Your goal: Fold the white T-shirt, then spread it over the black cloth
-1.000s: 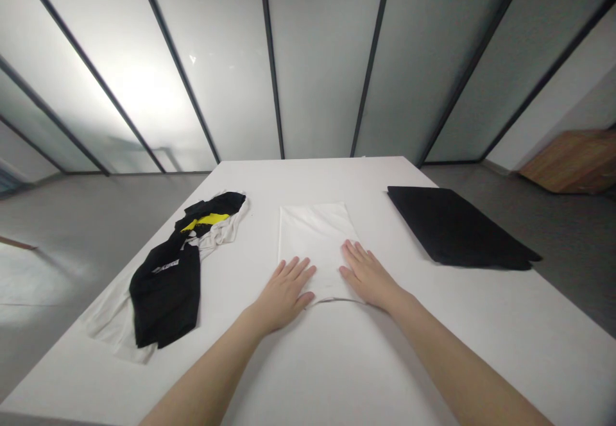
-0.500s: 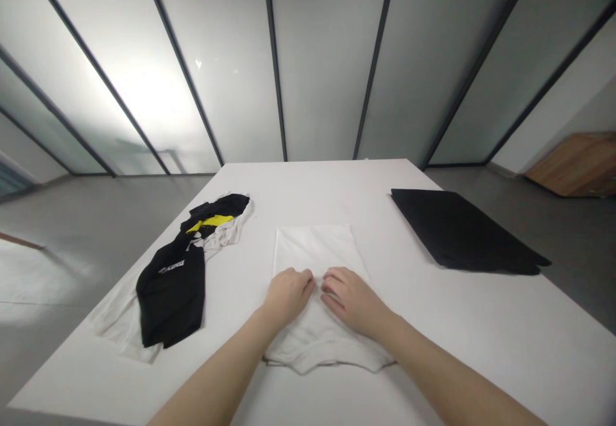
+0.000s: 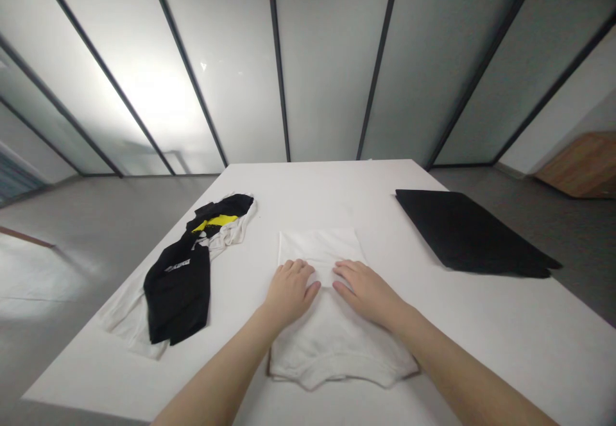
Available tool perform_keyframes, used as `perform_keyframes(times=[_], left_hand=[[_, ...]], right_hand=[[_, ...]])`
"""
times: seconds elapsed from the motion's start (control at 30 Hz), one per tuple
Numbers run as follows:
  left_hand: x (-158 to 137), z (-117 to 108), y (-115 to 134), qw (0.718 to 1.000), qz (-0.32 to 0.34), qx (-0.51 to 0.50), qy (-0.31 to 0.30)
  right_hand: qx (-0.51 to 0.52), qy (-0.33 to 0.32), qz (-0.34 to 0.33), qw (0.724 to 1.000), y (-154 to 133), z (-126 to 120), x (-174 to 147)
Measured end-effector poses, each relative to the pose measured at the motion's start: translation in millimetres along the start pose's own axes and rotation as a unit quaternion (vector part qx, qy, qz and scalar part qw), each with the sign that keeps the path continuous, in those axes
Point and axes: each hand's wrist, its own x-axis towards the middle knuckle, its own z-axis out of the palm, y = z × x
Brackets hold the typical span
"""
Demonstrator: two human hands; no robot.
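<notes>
1. my left hand [image 3: 289, 288] lies palm down on the white folded garment [image 3: 332, 323], fingers close together and slightly curled, gripping nothing.
2. my right hand [image 3: 366, 288] lies flat beside it, fingers together and stretched out, thumb tips nearly meeting across a narrow gap.
3. the garment's far edge sits just past my fingertips, straight and square; its near hem bulges toward me close to the table [image 3: 312, 185] edge (the hem is wavy, not flat).
4. left of my left fingers, across a strip of bare tabletop, lies a black, white and yellow pile of clothes [image 3: 185, 269], its white part reaching the table's left edge.
5. right of my right fingers, well apart, a flat black cloth [image 3: 466, 233] lies at the right edge of the table.
6. beyond my fingertips the tabletop runs bare to its far edge.
</notes>
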Motion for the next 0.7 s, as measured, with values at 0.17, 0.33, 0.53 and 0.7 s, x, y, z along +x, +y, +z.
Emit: perform_keyframes(times=[0.17,0.33,0.53,0.7], left_hand=[[0,-5,9,0.999,-0.004,-0.025,-0.045],[-2,4,11,0.998,0.019,-0.033,-0.051],[-4,6,10,0.998,0.012,-0.054,-0.011],[-5,13,4,0.999,0.033,-0.034,0.002]], right_hand=[[-0.018,-0.038,0.015,0.999,-19,-7,-7],[-0.003,0.001,-0.084,0.996,-31,8,-11],[0.042,0.016,-0.073,0.996,-34,12,-6],[0.02,0.04,-0.037,0.998,-24,26,-10]])
